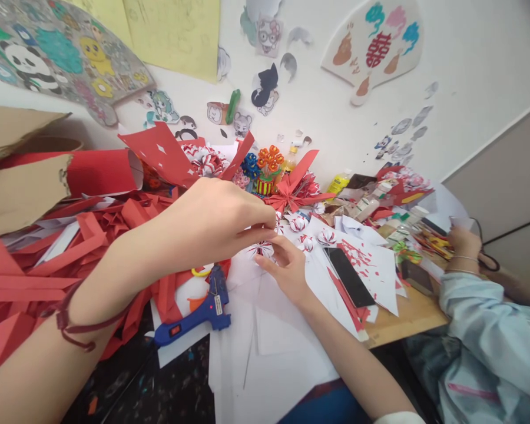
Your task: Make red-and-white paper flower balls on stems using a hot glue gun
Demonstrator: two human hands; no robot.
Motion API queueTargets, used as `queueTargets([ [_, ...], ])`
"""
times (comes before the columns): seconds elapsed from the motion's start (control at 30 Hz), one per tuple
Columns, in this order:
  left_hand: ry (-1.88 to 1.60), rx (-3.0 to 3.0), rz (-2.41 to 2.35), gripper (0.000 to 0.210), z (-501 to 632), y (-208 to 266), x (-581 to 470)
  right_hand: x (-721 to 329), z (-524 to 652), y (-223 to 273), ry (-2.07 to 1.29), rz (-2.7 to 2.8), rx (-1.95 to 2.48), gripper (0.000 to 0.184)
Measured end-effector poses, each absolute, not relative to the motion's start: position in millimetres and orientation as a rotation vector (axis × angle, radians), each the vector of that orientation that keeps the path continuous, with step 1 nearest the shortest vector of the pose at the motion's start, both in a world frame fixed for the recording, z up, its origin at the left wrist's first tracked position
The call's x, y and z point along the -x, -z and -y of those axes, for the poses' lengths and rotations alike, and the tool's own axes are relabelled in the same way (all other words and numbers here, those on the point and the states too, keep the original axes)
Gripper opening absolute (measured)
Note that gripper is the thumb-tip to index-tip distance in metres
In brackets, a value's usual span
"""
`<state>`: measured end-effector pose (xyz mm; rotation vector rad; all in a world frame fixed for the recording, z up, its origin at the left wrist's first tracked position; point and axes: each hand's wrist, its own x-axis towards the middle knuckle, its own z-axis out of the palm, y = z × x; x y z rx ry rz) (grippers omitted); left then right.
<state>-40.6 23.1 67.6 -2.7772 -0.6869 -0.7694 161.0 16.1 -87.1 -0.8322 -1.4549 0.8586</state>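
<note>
My left hand [216, 221] reaches across from the left and pinches the top of a small red-and-white folded paper ball [261, 250] with its fingertips. From below, my right hand [287, 268] holds the same paper ball, fingers curled under it. The ball sits just above white paper sheets [274, 330] on the table. A blue glue gun [198, 315] lies under my left forearm. Several finished red-and-white paper balls [311, 235] lie just right of my hands.
Red paper strips [70, 247] pile up on the left beside a cardboard box [17, 171]. A black phone [348, 277] lies on cut paper at right. Another person's sleeve [486, 330] and hand [466, 241] are at the far right. Paper flowers [269, 168] stand by the wall.
</note>
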Motion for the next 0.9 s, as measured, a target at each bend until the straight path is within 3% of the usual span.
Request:
queueTargets([
  [0.9, 0.714, 2.765, 0.702, 0.025, -27.1, -63.4, 39.8, -160.5, -15.3, 85.2, -0.822, 1.464, 0.865, 0.039],
])
